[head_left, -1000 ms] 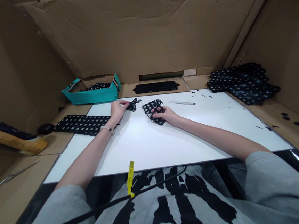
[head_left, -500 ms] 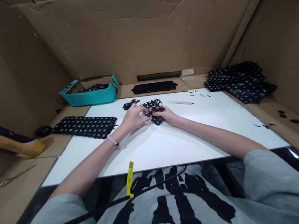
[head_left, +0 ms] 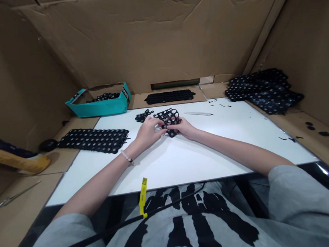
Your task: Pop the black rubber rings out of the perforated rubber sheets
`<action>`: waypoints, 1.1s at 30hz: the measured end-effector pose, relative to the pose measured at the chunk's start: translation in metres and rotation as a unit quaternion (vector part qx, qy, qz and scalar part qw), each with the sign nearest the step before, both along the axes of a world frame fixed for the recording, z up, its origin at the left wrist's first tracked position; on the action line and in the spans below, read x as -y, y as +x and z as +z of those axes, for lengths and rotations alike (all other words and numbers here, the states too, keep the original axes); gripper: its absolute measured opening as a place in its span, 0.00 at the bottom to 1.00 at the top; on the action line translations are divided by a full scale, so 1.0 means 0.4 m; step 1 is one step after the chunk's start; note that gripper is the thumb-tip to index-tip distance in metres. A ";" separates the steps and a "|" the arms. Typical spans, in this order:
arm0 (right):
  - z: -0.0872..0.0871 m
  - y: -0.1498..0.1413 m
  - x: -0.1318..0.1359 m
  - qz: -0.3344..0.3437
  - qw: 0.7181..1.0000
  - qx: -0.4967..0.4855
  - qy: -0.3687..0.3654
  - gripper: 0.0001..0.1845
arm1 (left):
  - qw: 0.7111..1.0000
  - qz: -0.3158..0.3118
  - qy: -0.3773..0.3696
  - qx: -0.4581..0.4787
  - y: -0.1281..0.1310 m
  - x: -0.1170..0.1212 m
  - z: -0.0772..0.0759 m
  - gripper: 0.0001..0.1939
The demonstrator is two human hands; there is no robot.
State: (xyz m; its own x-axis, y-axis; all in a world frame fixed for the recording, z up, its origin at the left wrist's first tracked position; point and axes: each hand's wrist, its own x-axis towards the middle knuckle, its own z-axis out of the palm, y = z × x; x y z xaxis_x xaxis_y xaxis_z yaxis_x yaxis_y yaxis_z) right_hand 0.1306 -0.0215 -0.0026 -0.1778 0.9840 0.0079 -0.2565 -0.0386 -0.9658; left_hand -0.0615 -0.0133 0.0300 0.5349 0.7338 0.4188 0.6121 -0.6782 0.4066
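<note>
A black perforated sheet point(head_left: 168, 114), with some holes open and some round discs still in it, is held up over the white board. My right hand point(head_left: 185, 128) grips its right side, thumb across the front and fingers behind. At the sheet's left edge my left hand point(head_left: 150, 130) is closed in a pinch, thumb and forefinger meeting on it; whether a single disc is between them is too small to tell. Just beyond my left hand lies a small pile of loose black discs point(head_left: 143, 115).
A teal box point(head_left: 102, 107) with black discs stands at the back left. Perforated sheets lie at left point(head_left: 93, 140), back point(head_left: 170, 96) and, heaped, right point(head_left: 262, 90). A white pen-like tool point(head_left: 198, 113), tweezers point(head_left: 14, 197) and black scraps lie about. Cardboard walls point(head_left: 134, 37) enclose the board.
My left hand has shifted slightly at the sheet's left edge, and the sheet has tilted a little. The right hand keeps its hold almost unmoved.
</note>
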 end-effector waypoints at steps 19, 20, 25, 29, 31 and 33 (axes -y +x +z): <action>-0.013 -0.002 -0.002 0.006 0.999 -0.032 -0.032 0.33 | 0.910 0.070 -0.344 0.223 0.012 -0.025 -0.021 0.15; -0.014 -0.002 -0.002 0.005 0.999 -0.029 -0.027 0.33 | 0.912 0.067 -0.338 0.223 0.012 -0.024 -0.021 0.15; -0.021 -0.005 -0.008 0.007 1.000 -0.023 0.012 0.30 | 0.903 0.069 -0.363 0.220 0.007 -0.028 -0.022 0.17; -0.024 -0.004 -0.018 0.029 1.000 -0.009 -0.002 0.25 | 0.868 0.100 -0.420 0.244 -0.018 -0.068 -0.028 0.17; -0.023 -0.004 -0.020 0.032 0.999 -0.002 -0.014 0.24 | 0.871 0.132 -0.394 0.262 -0.049 -0.104 -0.022 0.17; -0.023 -0.003 -0.020 0.029 0.999 0.001 -0.020 0.24 | 0.883 0.189 -0.324 0.282 -0.091 -0.143 -0.011 0.17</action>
State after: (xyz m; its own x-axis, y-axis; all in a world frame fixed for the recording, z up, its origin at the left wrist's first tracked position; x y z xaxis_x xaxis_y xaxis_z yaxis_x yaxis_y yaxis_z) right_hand 0.1292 -0.0137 -0.0120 -0.2339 0.9717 -0.0318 -0.2514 -0.0921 -0.9635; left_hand -0.0977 0.0440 0.0254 0.0400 0.9987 -0.0327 0.3212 0.0182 0.9468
